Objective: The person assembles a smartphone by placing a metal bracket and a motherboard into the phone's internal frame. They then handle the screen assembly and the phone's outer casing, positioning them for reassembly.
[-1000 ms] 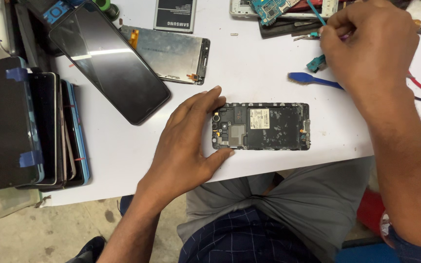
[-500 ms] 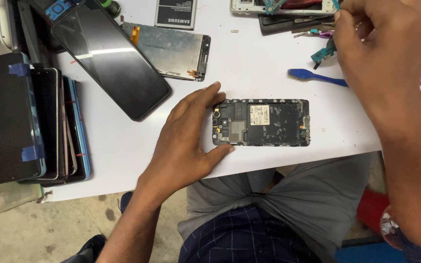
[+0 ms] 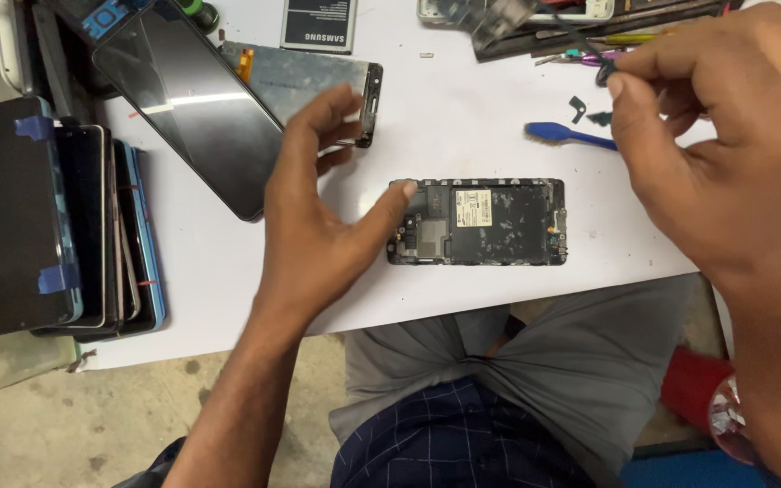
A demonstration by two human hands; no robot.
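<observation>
Opened phone frame (image 3: 476, 221): lies flat at table (image 3: 463, 136) centre, long side across, inner boards up.

Left hand (image 3: 318, 226): at 9 o'clock of frame, fingers spread and released, thumb tip touching frame's left end; other fingers lifted over a bare display panel (image 3: 318, 81) at 11 o'clock.

Right hand (image 3: 725, 154): at 2 o'clock of frame, well apart, fingers curled; thumb and forefinger pinched by a small dark bit, whether gripped cannot be told.

Blue pry tool (image 3: 567, 136): at 1 o'clock, near right hand.

Black screen (image 3: 192, 99): at 10 o'clock.

Stack of phones (image 3: 47, 217): at 9 o'clock, table's edge.

Battery (image 3: 318, 23): at 11 o'clock, far edge.
</observation>
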